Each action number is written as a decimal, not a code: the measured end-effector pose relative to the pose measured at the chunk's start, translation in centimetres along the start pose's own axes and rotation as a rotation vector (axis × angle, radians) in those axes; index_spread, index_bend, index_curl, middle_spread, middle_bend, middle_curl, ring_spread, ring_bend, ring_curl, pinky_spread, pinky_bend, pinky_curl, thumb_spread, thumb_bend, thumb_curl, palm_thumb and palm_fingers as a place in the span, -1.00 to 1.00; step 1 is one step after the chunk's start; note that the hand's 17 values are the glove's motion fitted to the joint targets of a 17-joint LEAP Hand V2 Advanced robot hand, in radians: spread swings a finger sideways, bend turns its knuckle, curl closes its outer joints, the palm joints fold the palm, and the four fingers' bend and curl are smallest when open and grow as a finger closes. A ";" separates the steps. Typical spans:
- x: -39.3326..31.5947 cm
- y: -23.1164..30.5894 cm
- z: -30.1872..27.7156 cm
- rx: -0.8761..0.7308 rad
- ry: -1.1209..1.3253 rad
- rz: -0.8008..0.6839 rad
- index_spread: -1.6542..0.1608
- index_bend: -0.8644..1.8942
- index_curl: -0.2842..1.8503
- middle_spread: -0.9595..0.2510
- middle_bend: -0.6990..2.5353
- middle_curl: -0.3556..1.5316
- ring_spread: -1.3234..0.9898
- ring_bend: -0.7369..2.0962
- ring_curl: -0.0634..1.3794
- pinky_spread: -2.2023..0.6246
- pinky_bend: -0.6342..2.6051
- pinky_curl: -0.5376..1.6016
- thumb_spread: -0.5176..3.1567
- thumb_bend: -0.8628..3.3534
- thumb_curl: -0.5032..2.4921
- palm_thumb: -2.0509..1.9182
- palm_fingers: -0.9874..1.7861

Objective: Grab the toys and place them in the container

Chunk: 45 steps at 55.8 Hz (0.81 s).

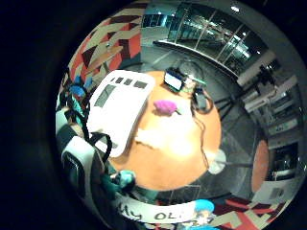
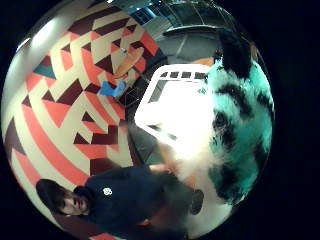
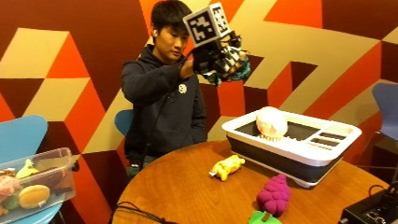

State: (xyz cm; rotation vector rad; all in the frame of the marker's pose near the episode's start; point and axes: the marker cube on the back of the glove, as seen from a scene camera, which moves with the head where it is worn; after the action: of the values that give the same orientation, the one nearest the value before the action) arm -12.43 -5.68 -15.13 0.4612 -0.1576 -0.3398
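In the outside view my gloved right hand (image 3: 219, 59) is raised at head height, well above the round wooden table (image 3: 187, 191). It grips a teal and black furry toy (image 3: 240, 73), which fills much of the thumb side palm view (image 2: 240, 115). On the table stands the white and black container (image 3: 292, 145) (image 2: 172, 102) (image 1: 120, 103), with a white toy (image 3: 272, 122) inside. A yellow toy (image 3: 227, 166), a purple grape toy (image 3: 274, 195) (image 1: 165, 106) and a green toy (image 3: 264, 218) lie on the table in front of the container.
A clear plastic box (image 3: 37, 161) with several toys sits on a blue chair at the left. A black device (image 3: 373, 210) is at the table's front right, and a cable (image 3: 133, 212) lies near the front edge. Another blue chair (image 3: 387, 107) stands at the right.
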 end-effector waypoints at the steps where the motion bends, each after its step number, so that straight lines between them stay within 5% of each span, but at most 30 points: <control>1: -0.3 -0.7 0.5 0.005 -0.002 0.039 0.32 -0.01 -0.38 0.27 0.18 0.28 -0.11 0.57 -0.09 0.27 0.10 0.07 -0.39 -0.57 0.02 0.41 0.50; 5: -0.5 -3.0 2.7 0.022 0.039 -0.010 0.31 -0.01 -0.36 0.27 0.18 0.28 -0.11 0.57 -0.09 0.27 0.10 0.07 -0.40 -0.57 0.03 0.41 0.50; 9: -2.2 -5.2 4.8 0.027 -0.032 0.135 0.30 -0.01 -0.33 0.27 0.19 0.28 -0.11 0.58 -0.09 0.27 0.11 0.07 -0.40 -0.57 0.05 0.41 0.50; 15: -2.9 -7.7 7.8 0.050 -0.029 0.159 0.29 -0.02 -0.29 0.27 0.19 0.29 -0.11 0.58 -0.10 0.27 0.11 0.08 -0.40 -0.57 0.07 0.41 0.49; 26: -2.9 -10.4 14.4 -0.205 0.006 0.217 0.36 -0.20 -0.23 0.29 0.13 0.25 -0.10 0.56 -0.12 0.28 0.08 0.05 -0.38 -0.60 0.07 0.39 0.33; 28: -3.4 -10.2 15.5 -0.274 0.001 0.178 0.41 -0.25 -0.24 0.29 0.08 0.23 -0.11 0.51 -0.14 0.29 0.09 0.05 -0.36 -0.60 0.06 0.38 0.15; 32: -3.7 -10.3 16.3 -0.308 0.013 0.146 0.47 -0.16 -0.19 0.38 -0.13 0.12 -0.03 0.23 -0.23 0.40 0.01 0.06 -0.23 -0.62 0.00 0.30 -0.51; 37: -3.1 -10.4 15.5 -0.269 0.011 0.136 0.49 -0.20 -0.27 0.46 -0.27 -0.01 0.03 -0.02 -0.47 0.48 -0.06 -0.07 -0.14 -0.61 -0.07 0.25 -0.51; 45: 0.2 -9.6 12.3 -0.231 0.023 0.186 0.51 -0.20 -0.28 0.52 -0.37 -0.09 0.08 -0.15 -0.60 0.54 -0.15 -0.13 -0.05 -0.60 -0.17 0.20 -0.39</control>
State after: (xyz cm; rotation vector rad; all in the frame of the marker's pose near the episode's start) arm -17.77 -18.82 -8.64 0.2192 -0.1359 -0.1676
